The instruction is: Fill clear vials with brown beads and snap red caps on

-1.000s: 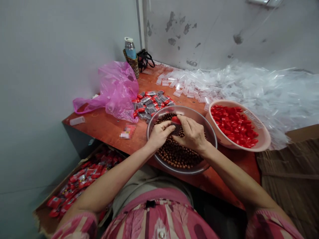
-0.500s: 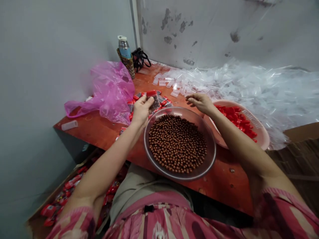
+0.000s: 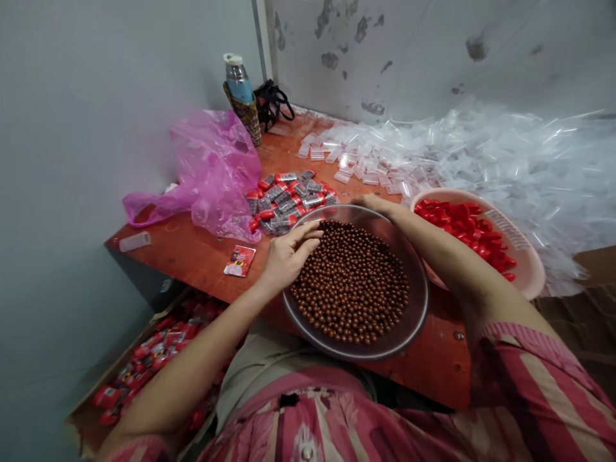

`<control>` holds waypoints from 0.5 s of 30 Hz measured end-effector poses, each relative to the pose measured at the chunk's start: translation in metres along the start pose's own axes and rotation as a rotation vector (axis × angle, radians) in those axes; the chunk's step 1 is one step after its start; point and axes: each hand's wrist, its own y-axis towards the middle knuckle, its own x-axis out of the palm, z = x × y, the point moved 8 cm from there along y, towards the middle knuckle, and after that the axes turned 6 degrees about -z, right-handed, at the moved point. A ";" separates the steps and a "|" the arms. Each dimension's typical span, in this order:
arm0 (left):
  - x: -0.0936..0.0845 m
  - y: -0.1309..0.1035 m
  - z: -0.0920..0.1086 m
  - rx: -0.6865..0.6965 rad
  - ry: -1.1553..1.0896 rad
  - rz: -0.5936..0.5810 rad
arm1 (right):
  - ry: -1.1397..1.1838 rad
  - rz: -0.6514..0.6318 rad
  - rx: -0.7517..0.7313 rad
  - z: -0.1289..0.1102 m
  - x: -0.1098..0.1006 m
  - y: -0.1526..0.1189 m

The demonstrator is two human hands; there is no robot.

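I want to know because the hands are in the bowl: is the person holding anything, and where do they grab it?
Nothing is held. The left hand lies open on the brown balls at the metal bowl's rim. The right hand rests at the far rim, fingers partly hidden.

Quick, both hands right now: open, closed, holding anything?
Left hand: open, empty, fingers on the brown beads at the metal bowl rim.
Right hand: at the bowl's far rim; grip cannot be told.

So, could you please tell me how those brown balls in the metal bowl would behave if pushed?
The brown balls look round and glossy, so they would probably roll and slip aside. The metal bowl has a raised rim that likely contains them.
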 end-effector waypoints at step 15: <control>-0.007 0.004 0.001 0.114 0.111 0.143 | -0.641 -0.546 -0.400 -0.143 0.103 -0.119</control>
